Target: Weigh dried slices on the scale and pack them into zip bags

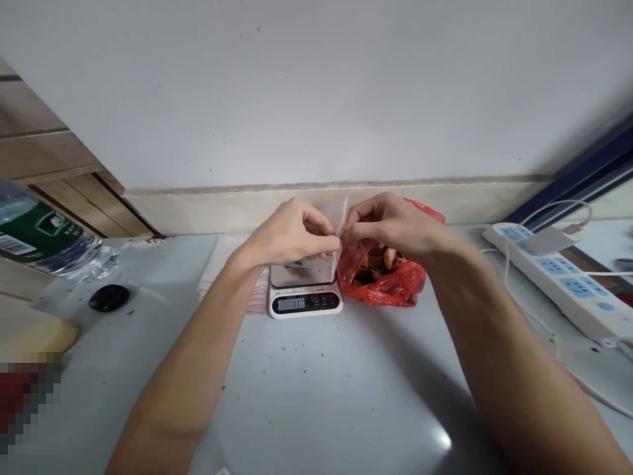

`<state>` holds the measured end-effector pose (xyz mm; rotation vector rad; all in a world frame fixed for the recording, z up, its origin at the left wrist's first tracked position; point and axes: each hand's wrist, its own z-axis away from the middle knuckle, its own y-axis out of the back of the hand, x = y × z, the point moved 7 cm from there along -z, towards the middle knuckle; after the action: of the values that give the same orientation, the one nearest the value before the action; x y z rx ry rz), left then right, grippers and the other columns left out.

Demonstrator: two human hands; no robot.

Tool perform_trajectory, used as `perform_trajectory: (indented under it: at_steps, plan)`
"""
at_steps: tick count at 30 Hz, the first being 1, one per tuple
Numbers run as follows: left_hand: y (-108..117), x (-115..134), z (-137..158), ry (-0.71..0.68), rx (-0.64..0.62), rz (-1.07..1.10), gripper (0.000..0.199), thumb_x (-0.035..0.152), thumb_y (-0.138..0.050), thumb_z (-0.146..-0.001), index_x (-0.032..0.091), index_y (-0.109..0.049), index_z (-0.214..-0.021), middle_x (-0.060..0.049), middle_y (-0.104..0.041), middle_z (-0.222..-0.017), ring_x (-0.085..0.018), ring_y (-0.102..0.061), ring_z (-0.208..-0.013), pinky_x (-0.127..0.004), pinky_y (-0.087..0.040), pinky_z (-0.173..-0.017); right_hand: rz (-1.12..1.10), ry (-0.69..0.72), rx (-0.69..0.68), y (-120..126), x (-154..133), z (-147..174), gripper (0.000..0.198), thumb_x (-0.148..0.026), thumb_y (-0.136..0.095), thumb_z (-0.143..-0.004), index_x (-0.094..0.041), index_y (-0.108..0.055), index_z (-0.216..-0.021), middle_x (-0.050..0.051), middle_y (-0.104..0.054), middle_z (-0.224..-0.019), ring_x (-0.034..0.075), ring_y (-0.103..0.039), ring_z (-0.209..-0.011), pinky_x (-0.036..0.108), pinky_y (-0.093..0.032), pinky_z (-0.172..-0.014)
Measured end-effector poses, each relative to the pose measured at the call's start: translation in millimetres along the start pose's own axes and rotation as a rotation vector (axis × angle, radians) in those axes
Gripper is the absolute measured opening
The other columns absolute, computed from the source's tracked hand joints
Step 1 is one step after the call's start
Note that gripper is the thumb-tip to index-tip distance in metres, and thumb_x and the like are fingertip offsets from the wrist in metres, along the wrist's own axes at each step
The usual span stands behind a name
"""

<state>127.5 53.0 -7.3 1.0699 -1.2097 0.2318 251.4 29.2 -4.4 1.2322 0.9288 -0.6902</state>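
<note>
Above a small white digital scale (305, 305), a thin translucent plastic bag (337, 212) stands upright between my two hands. My left hand (289, 232) pinches its edge between thumb and fingers. From the other side, my right hand (390, 223) is closed at the same bag's edge, fingertips drawn together. The bag's lower part reaches the scale's platform, and its contents are mostly hidden by my left hand. The scale's lit display shows digits that look like 117. Just right of the scale, below my right hand, sits an opened red plastic bag (409, 285) holding brown dried pieces (390, 258).
A stack of flat bags (217, 264) lies left of the scale, partly behind my left arm. Further left are a black oval object (109, 298) and a large bottle (39, 227). A white power strip (558, 274) with cables lies right. The wall (316, 92) rises behind.
</note>
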Motion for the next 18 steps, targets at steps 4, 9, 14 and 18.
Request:
perform_trajectory:
  at_steps: [4, 9, 14, 18]
  plan:
    - [7.1, -2.3, 0.6, 0.026, 0.027, -0.003, 0.014, 0.017, -0.064, -0.066, 0.018, -0.073, -0.056, 0.000, -0.069, -0.054, -0.013, -0.062, -0.053, -0.021, -0.042, -0.048, 0.198, -0.067, 0.130, 8.9, -4.6, 5.9, 0.022, -0.021, -0.060, -0.067, -0.021, -0.049, -0.048, -0.006, -0.042, -0.047, 0.009, -0.037, -0.045, 0.025, -0.028, -0.045]
    - [34.5, -3.4, 6.0, -0.042, 0.185, -0.018, 0.018, 0.013, -0.067, -0.071, 0.018, -0.073, -0.055, 0.000, -0.070, -0.054, -0.012, -0.064, -0.055, -0.021, -0.048, -0.056, 0.512, -0.093, 0.488, 36.2, -5.7, 17.4, 0.020, -0.022, -0.063, -0.069, -0.024, -0.051, -0.053, -0.001, -0.047, -0.051, 0.016, -0.046, -0.053, 0.030, -0.037, -0.052]
    - [27.6, 8.0, 8.8, -0.094, 0.287, -0.049, 0.016, 0.011, -0.066, -0.071, 0.018, -0.075, -0.059, 0.000, -0.072, -0.057, -0.014, -0.067, -0.057, -0.022, -0.049, -0.055, 0.506, 0.237, 0.564, 26.9, -23.8, 19.1, 0.020, -0.019, -0.061, -0.071, -0.021, -0.074, -0.085, 0.009, -0.072, -0.101, 0.023, -0.065, -0.082, 0.035, -0.051, -0.070]
    - [11.7, 26.6, 11.0, -0.215, 0.316, -0.094, 0.015, 0.013, -0.066, -0.074, 0.017, -0.072, -0.060, 0.001, -0.071, -0.058, -0.014, -0.066, -0.058, -0.022, -0.048, -0.054, 0.583, 0.170, 0.378, 10.8, -24.6, 14.1, 0.017, -0.019, -0.059, -0.074, -0.022, -0.075, -0.075, 0.007, -0.074, -0.090, 0.023, -0.066, -0.083, 0.034, -0.051, -0.072]
